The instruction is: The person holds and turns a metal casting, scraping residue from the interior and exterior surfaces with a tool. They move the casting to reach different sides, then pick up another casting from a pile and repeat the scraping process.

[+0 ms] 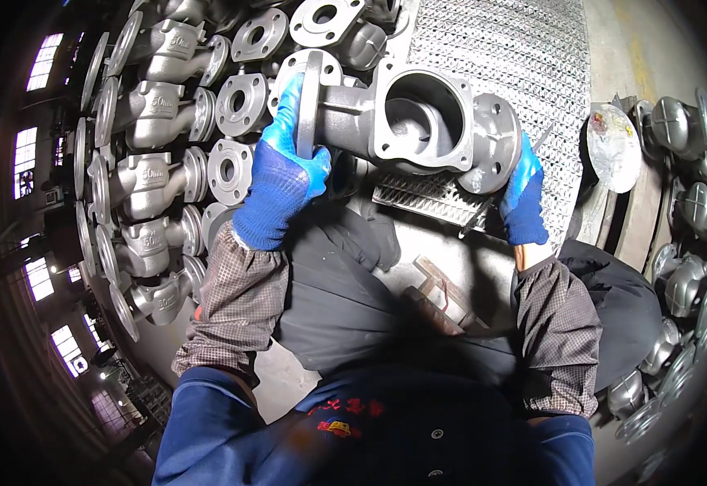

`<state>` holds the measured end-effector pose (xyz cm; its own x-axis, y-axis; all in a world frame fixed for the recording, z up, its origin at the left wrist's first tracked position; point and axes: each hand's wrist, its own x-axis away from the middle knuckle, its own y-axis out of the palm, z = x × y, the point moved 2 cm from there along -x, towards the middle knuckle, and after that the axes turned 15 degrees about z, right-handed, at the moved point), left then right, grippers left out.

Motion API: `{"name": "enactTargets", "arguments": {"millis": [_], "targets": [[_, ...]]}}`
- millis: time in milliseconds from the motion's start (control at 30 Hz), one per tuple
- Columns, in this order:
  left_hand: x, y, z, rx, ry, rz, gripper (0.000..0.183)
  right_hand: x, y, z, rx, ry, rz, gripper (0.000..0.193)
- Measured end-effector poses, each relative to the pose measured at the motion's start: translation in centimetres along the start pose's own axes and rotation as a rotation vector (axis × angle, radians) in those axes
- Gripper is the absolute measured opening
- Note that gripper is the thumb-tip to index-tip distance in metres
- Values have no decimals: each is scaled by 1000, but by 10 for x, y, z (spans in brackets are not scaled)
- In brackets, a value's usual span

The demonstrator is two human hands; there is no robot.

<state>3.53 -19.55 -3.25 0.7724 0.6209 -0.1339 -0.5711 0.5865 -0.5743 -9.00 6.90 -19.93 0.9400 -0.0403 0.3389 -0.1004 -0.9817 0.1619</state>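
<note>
A grey cast-metal valve body [352, 130] is held up between my gloved hands, its wide square-flanged opening facing me. My left hand [285, 166] grips the round flange at its left end, the thumb in front and the fingers along the rim. At the other end, my right hand [523, 194] closes on the right flange's outer edge; most of its fingers are hidden. A thin dark tool [473, 220] shows beside my right hand, its tip appearing again past the fingers. Whether that hand also holds it, I cannot make out.
Behind the valve body lies a metal worktop with a raised grating pattern [499, 49]. Stacked flanged valve castings [155, 178] crowd the left side. More castings [684, 287] line the right, near a round pale plate [613, 147]. A small brownish frame [438, 292] lies below, between my legs.
</note>
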Motion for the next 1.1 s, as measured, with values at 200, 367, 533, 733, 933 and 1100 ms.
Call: {"name": "enactTargets", "arguments": {"millis": [200, 367, 533, 733, 933, 1100], "targets": [[-8, -3, 0, 37, 43, 16, 74, 5, 11, -33, 539, -498, -165, 50], [-16, -14, 5, -217, 89, 92, 62, 15, 8, -32, 433, -306, -270, 36], [-5, -21, 9, -142, -124, 17, 51, 31, 5, -37, 743, -452, -410, 40], [-2, -16, 31, -125, -246, -6, 45, 18, 5, -42, 748, -671, -520, 40], [1, -6, 52, 181, -117, -32, 48, -12, -28, 6, 725, -858, -265, 44], [10, -6, 63, 213, 133, -48, 49, -1, -26, 14, 732, -880, -187, 40]]}}
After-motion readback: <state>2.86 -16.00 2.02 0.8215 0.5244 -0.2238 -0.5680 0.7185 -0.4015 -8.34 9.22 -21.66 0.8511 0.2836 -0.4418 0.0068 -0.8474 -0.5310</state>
